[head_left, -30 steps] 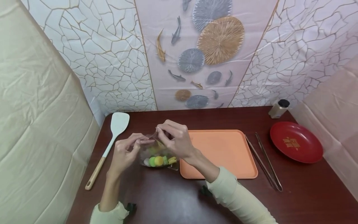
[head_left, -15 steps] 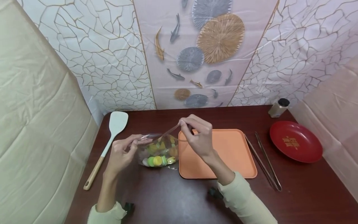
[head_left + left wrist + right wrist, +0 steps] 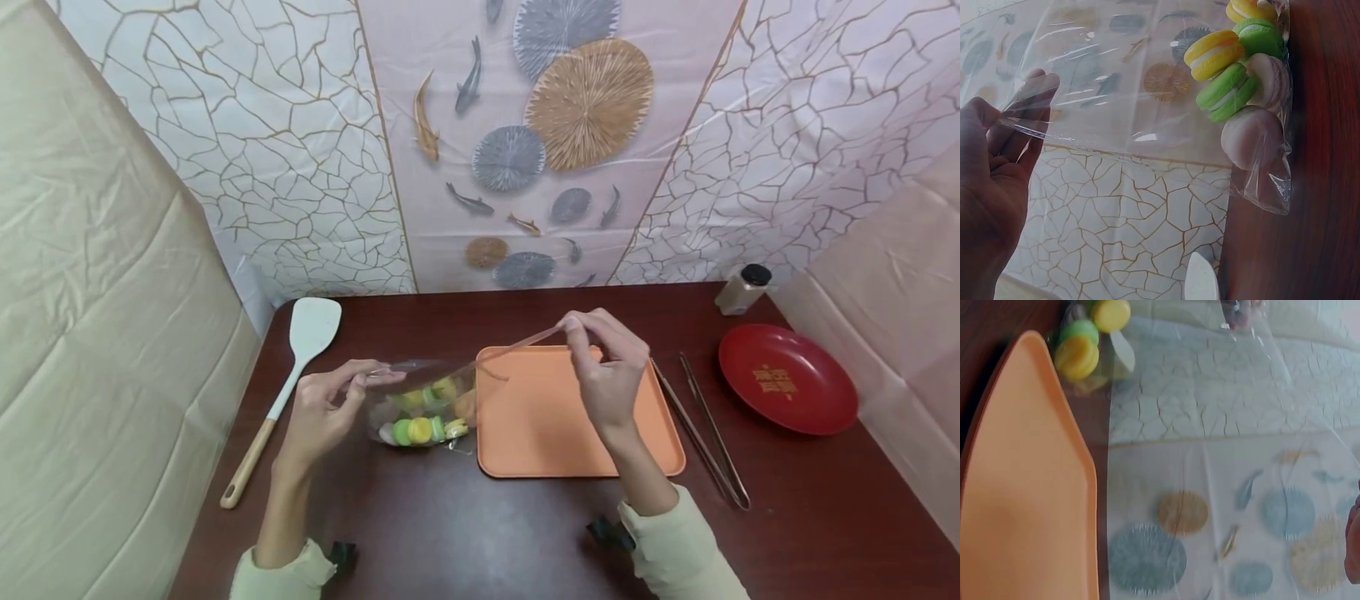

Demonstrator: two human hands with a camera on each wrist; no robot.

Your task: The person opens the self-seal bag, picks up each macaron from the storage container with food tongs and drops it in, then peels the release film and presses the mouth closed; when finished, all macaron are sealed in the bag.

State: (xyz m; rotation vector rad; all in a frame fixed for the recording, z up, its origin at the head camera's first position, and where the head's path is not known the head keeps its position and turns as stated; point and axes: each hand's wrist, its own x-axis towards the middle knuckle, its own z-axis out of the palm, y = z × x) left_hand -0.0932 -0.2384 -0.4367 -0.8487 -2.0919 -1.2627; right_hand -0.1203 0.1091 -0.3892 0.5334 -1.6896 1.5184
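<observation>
My left hand [image 3: 322, 408] pinches the top edge of a clear plastic bag [image 3: 1116, 119] between thumb and fingers. The bag stands on the table, with several macarons [image 3: 420, 430] at its bottom. Yellow, green and pale purple macarons [image 3: 1252, 137] show through the film in the left wrist view. Above the tray, my right hand [image 3: 611, 367] pinches the end of a thin, see-through strip [image 3: 517, 344] between thumb and fingers. That strip runs slanting back toward the bag's mouth; where it joins is unclear. Only a sliver of the right hand [image 3: 1353, 544] shows in the right wrist view.
An orange tray [image 3: 547, 425] lies right of the bag, close to it. Farther right are metal tongs [image 3: 708, 433], a red plate [image 3: 817, 383] and a jar with a black lid [image 3: 742, 290]. At the left lies a white spatula [image 3: 303, 350] with a wooden handle.
My right hand has moved right, away from the left hand and over the tray, drawing the thin strip out long. The left hand and bag have stayed nearly in place.
</observation>
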